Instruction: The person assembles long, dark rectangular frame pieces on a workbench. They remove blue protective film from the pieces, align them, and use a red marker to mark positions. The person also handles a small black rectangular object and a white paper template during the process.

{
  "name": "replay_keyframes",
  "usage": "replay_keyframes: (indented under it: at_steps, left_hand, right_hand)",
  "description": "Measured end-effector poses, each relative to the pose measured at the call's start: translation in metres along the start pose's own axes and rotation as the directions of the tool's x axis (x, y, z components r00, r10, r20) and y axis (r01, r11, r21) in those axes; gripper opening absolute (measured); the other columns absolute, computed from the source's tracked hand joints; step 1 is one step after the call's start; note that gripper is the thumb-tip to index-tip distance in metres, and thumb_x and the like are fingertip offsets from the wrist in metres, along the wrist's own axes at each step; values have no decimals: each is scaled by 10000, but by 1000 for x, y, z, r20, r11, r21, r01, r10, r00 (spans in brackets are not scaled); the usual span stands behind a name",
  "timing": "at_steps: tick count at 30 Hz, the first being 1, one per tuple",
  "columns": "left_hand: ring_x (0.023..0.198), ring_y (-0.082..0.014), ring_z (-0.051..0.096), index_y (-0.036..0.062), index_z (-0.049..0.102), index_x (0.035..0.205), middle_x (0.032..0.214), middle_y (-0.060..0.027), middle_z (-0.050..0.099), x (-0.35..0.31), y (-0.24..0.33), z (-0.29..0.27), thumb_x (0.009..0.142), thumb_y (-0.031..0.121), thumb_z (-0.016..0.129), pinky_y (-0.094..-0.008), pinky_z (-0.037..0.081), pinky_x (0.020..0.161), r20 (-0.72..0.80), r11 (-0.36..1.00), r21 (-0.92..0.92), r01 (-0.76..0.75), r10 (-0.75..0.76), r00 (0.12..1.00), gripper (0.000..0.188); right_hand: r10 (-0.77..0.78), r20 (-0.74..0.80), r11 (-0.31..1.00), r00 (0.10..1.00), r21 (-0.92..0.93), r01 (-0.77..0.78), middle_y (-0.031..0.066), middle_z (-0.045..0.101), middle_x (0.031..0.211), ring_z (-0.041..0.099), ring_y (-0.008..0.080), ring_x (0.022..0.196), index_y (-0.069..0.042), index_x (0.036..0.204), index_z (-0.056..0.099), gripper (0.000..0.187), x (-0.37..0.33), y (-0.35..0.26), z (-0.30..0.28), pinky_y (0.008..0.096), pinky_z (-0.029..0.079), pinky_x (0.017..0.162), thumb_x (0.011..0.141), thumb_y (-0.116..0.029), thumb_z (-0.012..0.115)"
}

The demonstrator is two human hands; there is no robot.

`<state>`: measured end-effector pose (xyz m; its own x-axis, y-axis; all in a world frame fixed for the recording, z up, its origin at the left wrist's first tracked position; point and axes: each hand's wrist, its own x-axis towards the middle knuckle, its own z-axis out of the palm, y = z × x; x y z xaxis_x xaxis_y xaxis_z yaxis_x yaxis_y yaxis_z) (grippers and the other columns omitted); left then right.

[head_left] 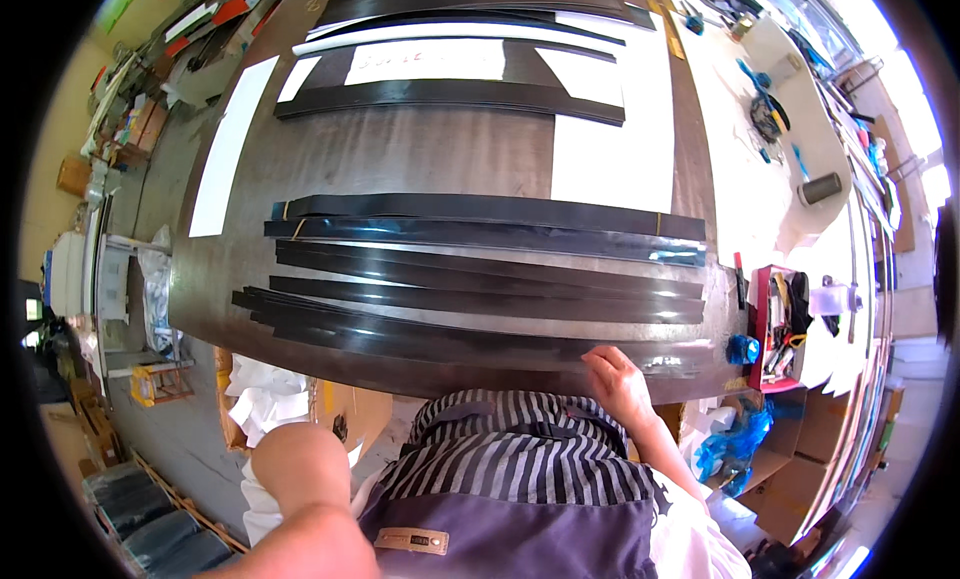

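Note:
My right hand (pixel 618 384) is at the near edge of the table, just in front of a loose stack of black strips (pixel 450 342). Its fingers are drawn together in a pinch; what is between them, if anything, is too small to make out. My left arm (pixel 305 479) is bent at the lower left, and its hand lies outside the picture. Beyond the nearest stack more loose black strips (pixel 480 277) lie side by side, slightly fanned. Behind those are strip bundles (pixel 480 214) with thin bands around their ends.
Wide black sheets (pixel 440 97) and white sheets (pixel 612 164) cover the table's far part. A narrow white sheet (pixel 230 149) lies at left. On the right are a red-edged tool box (pixel 768 329), a blue roll (pixel 742 349) and a dark cylinder (pixel 820 189). Cardboard boxes (pixel 350 414) stand below.

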<state>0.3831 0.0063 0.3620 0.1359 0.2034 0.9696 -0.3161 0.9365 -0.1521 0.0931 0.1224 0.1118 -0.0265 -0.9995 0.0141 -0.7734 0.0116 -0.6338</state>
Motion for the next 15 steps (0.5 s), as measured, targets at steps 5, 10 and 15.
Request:
replay_keyframes:
  at_steps: [5, 10, 15]
  left_hand:
    - [953, -217, 591, 77, 643, 956, 995, -54, 638, -120, -33, 9, 762, 162, 752, -349, 434, 833, 711, 865, 84, 495, -400, 578, 238]
    - [1299, -281, 421, 107, 575, 1295, 1409, -76, 446, -308, -55, -32, 732, 117, 795, -432, 359, 1067, 865, 745, 502, 439, -446, -231, 605]
    - [1333, -279, 402, 143, 492, 1391, 1447, -68, 421, -348, -78, -45, 677, 184, 842, -433, 349, 1082, 853, 787, 507, 352, -400, -335, 796]
  right_hand:
    - [13, -64, 997, 998, -69, -17, 148, 640, 1032, 613, 362, 974, -16, 1022, 671, 235, 38, 38, 4, 427, 513, 843, 795, 22, 630]
    - [-49, 31, 971, 998, -231, 55, 180, 542, 1303, 503, 375, 1202, -22, 1253, 584, 534, 86, 69, 23, 450, 421, 1021, 739, -45, 728]
    - [-12, 170, 928, 985, -366, 74, 153, 473, 1391, 419, 349, 1317, -57, 1357, 504, 829, 102, 89, 30, 483, 314, 1119, 618, -187, 856]
